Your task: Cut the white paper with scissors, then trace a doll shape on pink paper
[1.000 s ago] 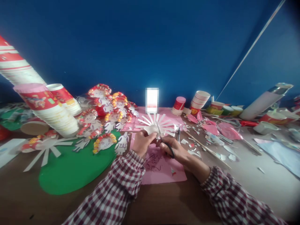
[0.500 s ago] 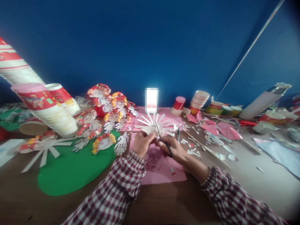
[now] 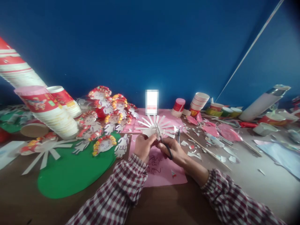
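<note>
Near the middle, my left hand (image 3: 143,146) pinches a white paper piece (image 3: 148,130) between thumb and fingers. My right hand (image 3: 174,150) is closed round the handles of dark scissors (image 3: 169,151). The blades point up and away, against the paper piece. Just behind lies a white paper shape with strips fanning out (image 3: 164,121). Under both hands is a pink sheet (image 3: 168,178) with dark scribbled lines and a small coloured scrap on it.
Stacked paper cups (image 3: 55,115) lean at the left beside paper dolls with red and yellow trim (image 3: 104,144) and a green sheet (image 3: 70,175). At right are paper scraps (image 3: 194,155), a thin stick (image 3: 206,150), pink pieces (image 3: 228,132) and more cups (image 3: 199,101).
The whole view has shifted slightly, so things sit a little lower. My hands keep nearly the same hold on the paper and scissors.
</note>
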`<state>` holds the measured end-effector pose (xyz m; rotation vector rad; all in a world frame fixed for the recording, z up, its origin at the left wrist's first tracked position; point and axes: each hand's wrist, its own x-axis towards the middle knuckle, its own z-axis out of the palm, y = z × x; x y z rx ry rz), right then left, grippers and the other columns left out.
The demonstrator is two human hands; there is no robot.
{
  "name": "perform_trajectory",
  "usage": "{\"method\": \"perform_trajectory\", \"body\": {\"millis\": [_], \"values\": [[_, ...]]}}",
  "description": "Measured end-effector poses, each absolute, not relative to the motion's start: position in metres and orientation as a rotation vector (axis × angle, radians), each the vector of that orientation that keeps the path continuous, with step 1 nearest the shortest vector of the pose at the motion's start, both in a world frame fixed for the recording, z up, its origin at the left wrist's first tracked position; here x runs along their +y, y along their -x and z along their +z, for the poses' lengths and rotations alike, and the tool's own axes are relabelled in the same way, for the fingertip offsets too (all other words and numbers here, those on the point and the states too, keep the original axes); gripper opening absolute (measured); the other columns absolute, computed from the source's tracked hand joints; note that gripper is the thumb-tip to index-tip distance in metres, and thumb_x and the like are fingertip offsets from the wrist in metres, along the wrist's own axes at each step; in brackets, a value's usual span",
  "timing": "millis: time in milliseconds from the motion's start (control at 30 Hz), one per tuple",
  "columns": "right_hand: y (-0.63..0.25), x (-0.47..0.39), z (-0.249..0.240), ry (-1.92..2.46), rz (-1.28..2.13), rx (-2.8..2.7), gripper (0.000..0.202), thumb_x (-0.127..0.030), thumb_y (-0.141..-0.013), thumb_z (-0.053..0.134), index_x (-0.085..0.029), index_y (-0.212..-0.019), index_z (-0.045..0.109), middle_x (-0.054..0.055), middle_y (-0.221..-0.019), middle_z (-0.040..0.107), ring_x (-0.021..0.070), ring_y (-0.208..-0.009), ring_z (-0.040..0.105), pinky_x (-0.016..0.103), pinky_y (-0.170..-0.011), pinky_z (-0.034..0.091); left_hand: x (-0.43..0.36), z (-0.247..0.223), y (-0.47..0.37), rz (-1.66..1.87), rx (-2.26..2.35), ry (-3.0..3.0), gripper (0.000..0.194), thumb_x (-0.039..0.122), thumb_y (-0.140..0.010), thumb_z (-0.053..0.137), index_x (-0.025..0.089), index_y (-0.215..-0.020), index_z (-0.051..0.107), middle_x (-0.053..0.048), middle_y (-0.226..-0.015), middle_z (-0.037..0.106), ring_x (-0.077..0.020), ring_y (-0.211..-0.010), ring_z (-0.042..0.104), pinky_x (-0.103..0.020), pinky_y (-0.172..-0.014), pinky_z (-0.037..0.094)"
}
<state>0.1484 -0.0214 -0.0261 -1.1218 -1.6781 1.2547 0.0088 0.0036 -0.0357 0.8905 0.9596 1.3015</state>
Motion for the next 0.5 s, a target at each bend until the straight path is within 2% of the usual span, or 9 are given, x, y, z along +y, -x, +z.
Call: {"method": "perform_trajectory", "body": {"millis": [100, 267, 500], "values": [[-0.149, -0.021, -0.027, 1.117, 1.26, -1.674, 0.038, -0.051, -0.081, 0.055, -0.014, -0.072, 0.054, -0.004, -0.054, 0.044, 0.0077, -0.048, 0.042, 0.02, -0.045, 0.032, 0.003, -0.034, -0.008, 1.288, 0.954, -0.891, 0.022, 0.031, -0.065, 0.07, 0.01, -0.07, 0.068, -0.007, -0.069, 0.067, -0.0169, -0.062, 0.061, -0.028, -0.059, 0.051], [-0.152, -0.02, -0.026, 1.116, 1.279, -1.713, 0.039, -0.051, -0.08, 0.057, -0.014, -0.071, 0.055, -0.004, -0.052, 0.044, 0.0083, -0.047, 0.042, 0.02, -0.044, 0.032, 0.008, -0.029, -0.001, 1.223, 0.905, -0.92, 0.028, 0.033, -0.065, 0.071, 0.011, -0.083, 0.068, -0.007, -0.074, 0.068, -0.017, -0.066, 0.063, -0.029, -0.062, 0.052], [-0.152, -0.022, -0.029, 1.069, 1.284, -1.729, 0.039, -0.052, -0.08, 0.056, -0.013, -0.077, 0.057, -0.003, -0.055, 0.046, 0.0082, -0.049, 0.044, 0.02, -0.045, 0.033, 0.008, -0.029, 0.002, 1.271, 0.988, -1.014, 0.028, 0.032, -0.066, 0.07, 0.011, -0.083, 0.068, -0.008, -0.077, 0.069, -0.0204, -0.07, 0.064, -0.031, -0.064, 0.051]]}}
